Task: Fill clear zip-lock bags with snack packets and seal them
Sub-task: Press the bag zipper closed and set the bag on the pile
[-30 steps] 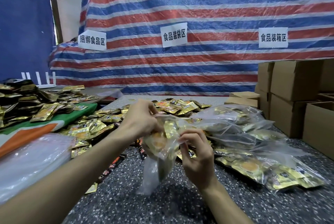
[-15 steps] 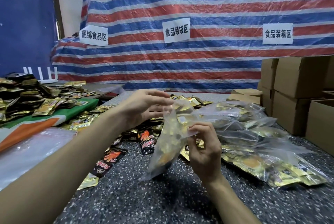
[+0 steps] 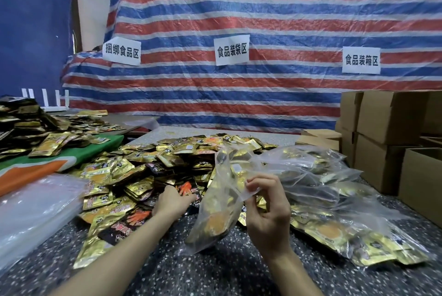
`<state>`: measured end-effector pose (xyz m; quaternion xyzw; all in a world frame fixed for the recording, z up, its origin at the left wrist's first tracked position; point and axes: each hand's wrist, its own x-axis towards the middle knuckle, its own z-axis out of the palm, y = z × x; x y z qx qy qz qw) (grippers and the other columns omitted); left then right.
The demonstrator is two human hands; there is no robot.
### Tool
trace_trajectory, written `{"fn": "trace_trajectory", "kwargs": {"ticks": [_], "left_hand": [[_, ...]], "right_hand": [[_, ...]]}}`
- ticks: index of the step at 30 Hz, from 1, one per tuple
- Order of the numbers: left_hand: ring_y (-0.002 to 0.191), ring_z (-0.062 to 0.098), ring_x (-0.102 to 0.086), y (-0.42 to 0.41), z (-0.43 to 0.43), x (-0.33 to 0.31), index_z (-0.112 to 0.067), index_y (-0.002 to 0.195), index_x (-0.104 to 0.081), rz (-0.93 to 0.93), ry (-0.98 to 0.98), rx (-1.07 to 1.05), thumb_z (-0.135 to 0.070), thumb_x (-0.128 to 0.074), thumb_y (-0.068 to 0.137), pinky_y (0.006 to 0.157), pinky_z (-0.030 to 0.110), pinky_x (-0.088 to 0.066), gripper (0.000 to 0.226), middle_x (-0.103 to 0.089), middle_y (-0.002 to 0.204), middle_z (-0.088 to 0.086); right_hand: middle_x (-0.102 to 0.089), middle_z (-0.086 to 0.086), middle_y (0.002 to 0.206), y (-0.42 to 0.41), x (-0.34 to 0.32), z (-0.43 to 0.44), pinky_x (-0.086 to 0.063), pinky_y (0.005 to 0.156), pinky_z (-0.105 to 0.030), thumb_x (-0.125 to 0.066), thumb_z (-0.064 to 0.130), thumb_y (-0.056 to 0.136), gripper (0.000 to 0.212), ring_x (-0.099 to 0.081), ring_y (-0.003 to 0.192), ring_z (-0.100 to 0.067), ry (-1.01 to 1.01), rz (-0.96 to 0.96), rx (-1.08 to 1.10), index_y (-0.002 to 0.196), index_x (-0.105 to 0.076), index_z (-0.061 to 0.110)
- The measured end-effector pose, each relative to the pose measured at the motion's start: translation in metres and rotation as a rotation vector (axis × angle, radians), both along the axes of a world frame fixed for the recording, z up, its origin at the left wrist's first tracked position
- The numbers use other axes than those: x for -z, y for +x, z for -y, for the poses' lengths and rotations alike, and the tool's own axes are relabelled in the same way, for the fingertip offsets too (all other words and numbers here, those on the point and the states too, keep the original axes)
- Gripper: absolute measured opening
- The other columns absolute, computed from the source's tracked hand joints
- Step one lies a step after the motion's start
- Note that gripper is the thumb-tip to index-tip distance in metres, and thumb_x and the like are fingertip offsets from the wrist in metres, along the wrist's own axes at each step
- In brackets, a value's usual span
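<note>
My right hand [image 3: 267, 214] pinches the edge of a clear zip-lock bag [image 3: 215, 204] that hangs above the speckled table [image 3: 215, 274], its mouth open at the top, with gold snack packets inside. My left hand [image 3: 173, 202] reaches down onto the heap of loose gold and black snack packets [image 3: 143, 176] left of the bag; its fingertips touch a black packet with orange print [image 3: 186, 189]. Whether the fingers have closed on a packet is unclear.
Filled clear bags [image 3: 323, 188] lie piled to the right. Cardboard boxes [image 3: 394, 133] stand at the far right. A stack of empty clear bags [image 3: 35, 207] lies at the left, beside a green and orange cloth [image 3: 59, 159] bearing more packets.
My left hand has let go of the bag's mouth and dropped to the packet heap on the left. My right hand still holds the bag up.
</note>
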<state>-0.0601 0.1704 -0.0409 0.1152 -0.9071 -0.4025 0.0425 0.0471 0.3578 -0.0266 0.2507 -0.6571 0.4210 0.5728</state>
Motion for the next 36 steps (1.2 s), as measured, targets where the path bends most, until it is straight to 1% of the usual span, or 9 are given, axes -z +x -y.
{"fn": "trace_trajectory", "kwargs": {"ticks": [5,9,12,15,19,21,28,33,36], "left_hand": [[0.11,0.038,-0.06,-0.008,-0.014,0.0,0.0,0.111,-0.059,0.04,0.144,-0.086,-0.034,-0.085,0.074,0.096,0.046,-0.049,0.057,-0.064,0.115,0.02],[0.092,0.029,-0.054,-0.006,-0.008,-0.009,-0.008,0.102,-0.054,-0.003,0.353,-0.062,-0.011,-0.087,0.067,0.079,0.036,-0.049,0.049,-0.06,0.107,0.014],[0.085,0.018,-0.053,0.002,0.002,-0.02,-0.01,0.124,-0.058,-0.055,0.493,0.009,0.001,-0.083,0.071,0.064,0.03,-0.042,0.06,-0.061,0.117,0.012],[0.072,0.017,-0.067,0.02,0.014,-0.038,-0.012,0.136,-0.053,-0.091,0.645,0.104,0.006,-0.08,0.072,0.051,0.029,-0.052,0.072,-0.066,0.108,0.01],[0.074,0.03,-0.073,0.041,0.036,-0.07,-0.009,0.105,-0.07,-0.172,0.715,0.144,-0.008,-0.087,0.058,0.062,0.043,-0.06,0.05,-0.074,0.092,0.015],[0.071,0.028,-0.072,0.053,0.041,-0.087,-0.004,0.097,-0.071,-0.205,0.773,0.174,-0.016,-0.087,0.051,0.059,0.038,-0.058,0.05,-0.076,0.082,0.012],[0.069,0.015,-0.069,0.101,0.044,-0.152,-0.01,0.1,-0.062,-0.571,0.887,0.418,-0.029,-0.074,0.07,0.041,0.022,-0.048,0.037,-0.075,0.077,-0.001],[0.065,0.016,-0.071,0.134,0.027,-0.174,-0.006,0.103,-0.061,-0.584,0.841,0.577,-0.026,-0.073,0.073,0.039,0.021,-0.048,0.038,-0.075,0.081,0.002],[0.069,0.02,-0.072,0.14,0.014,-0.173,-0.002,0.103,-0.062,-0.555,0.718,0.577,-0.026,-0.076,0.072,0.04,0.023,-0.048,0.042,-0.075,0.084,0.006]], "right_hand": [[-0.06,-0.003,0.096,0.001,0.0,-0.002,-0.058,0.076,-0.04,-0.063,-0.015,0.075,0.036,-0.063,0.092,-0.02,-0.002,0.023,-0.018,0.094,-0.058,0.015],[-0.06,-0.006,0.094,0.001,-0.001,-0.002,-0.057,0.077,-0.036,-0.059,-0.008,0.079,0.02,-0.063,0.092,-0.018,0.01,0.02,-0.019,0.091,-0.06,0.007],[-0.06,-0.007,0.093,-0.001,0.0,-0.002,-0.057,0.076,-0.035,-0.06,-0.013,0.075,0.02,-0.063,0.09,-0.02,0.013,0.013,-0.01,0.088,-0.06,0.002],[-0.06,-0.006,0.093,0.0,-0.001,-0.002,-0.057,0.074,-0.037,-0.061,-0.013,0.075,0.021,-0.063,0.089,-0.022,0.013,0.01,-0.023,0.089,-0.06,0.004],[-0.061,-0.004,0.094,0.002,-0.002,0.0,-0.056,0.073,-0.039,-0.059,0.0,0.081,0.018,-0.063,0.089,-0.023,0.014,0.006,-0.047,0.093,-0.058,0.013],[-0.061,-0.003,0.094,0.003,-0.002,0.0,-0.056,0.072,-0.041,-0.058,0.002,0.081,0.016,-0.063,0.089,-0.023,0.007,0.013,-0.049,0.093,-0.059,0.013],[-0.061,-0.004,0.093,0.002,-0.001,0.0,-0.056,0.07,-0.044,-0.056,0.003,0.081,0.009,-0.063,0.089,-0.021,0.016,0.032,-0.024,0.088,-0.061,0.002],[-0.061,-0.006,0.092,0.005,-0.002,0.002,-0.056,0.072,-0.043,-0.055,0.003,0.08,0.01,-0.063,0.088,-0.024,0.016,0.043,-0.023,0.087,-0.062,0.0],[-0.061,-0.007,0.089,0.007,-0.005,0.005,-0.054,0.075,-0.029,-0.056,0.001,0.078,0.008,-0.061,0.087,-0.019,0.054,0.023,-0.006,0.083,-0.062,-0.001]]}}
